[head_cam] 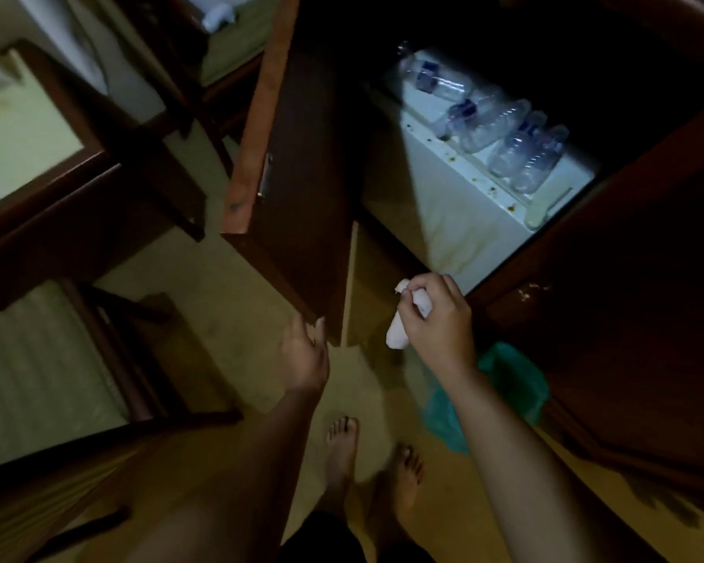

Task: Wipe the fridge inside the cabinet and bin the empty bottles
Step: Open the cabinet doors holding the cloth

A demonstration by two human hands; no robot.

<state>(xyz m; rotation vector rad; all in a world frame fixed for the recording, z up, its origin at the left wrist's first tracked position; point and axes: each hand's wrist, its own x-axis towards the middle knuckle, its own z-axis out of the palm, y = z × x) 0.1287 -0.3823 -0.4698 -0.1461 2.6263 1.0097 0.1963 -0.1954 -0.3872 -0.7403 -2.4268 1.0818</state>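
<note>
Down low, right hand (437, 323) curled round a white cloth (396, 340), pinched in the fingers (421, 287), just before the white fridge (476, 209) inside the cabinet (626, 310). Left hand (305, 355) relaxed, holding nothing, by the lower corner of the open cabinet door (301, 176); contact unclear. Empty bottles (500, 128) lying on the fridge's stained top. Green bag (513, 379) on the floor (240, 319) under the right wrist.

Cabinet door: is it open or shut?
Open. The cabinet door stands swung outward, exposing the white fridge with plastic bottles lying on top.
</note>
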